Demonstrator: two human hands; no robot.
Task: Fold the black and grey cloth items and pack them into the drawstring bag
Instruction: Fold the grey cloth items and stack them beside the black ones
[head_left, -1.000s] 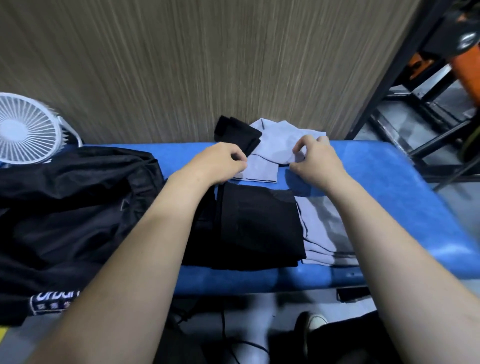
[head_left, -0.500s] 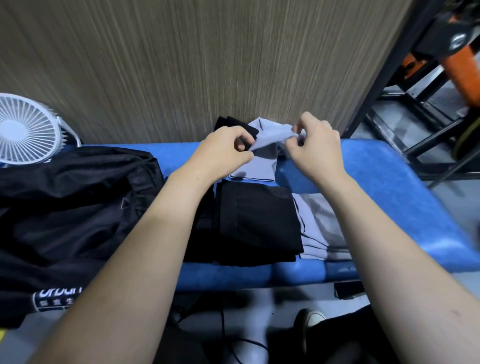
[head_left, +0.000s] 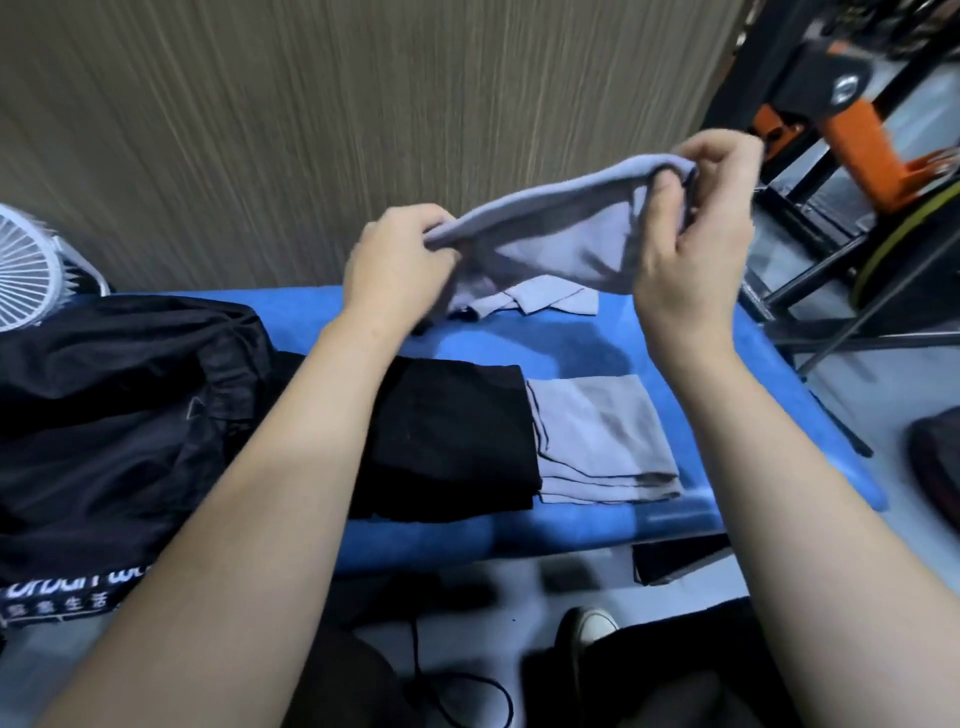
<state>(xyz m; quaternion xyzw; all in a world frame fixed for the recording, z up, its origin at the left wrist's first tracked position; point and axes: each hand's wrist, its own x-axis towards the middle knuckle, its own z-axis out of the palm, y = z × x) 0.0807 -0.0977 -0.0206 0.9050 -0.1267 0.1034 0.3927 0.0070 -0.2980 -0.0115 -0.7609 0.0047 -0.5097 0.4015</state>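
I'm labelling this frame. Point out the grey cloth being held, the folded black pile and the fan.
grey cloth (head_left: 550, 234): head view, middle of the stretched fabric.
black pile (head_left: 457, 436): head view, top layer.
fan (head_left: 26, 270): head view, grille.

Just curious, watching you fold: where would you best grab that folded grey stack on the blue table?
Probably from the right. The folded grey stack butts against the black stack on its left, but its right edge lies free on the blue table. Slide a hand under that edge, thumb on top, so all layers lift together.
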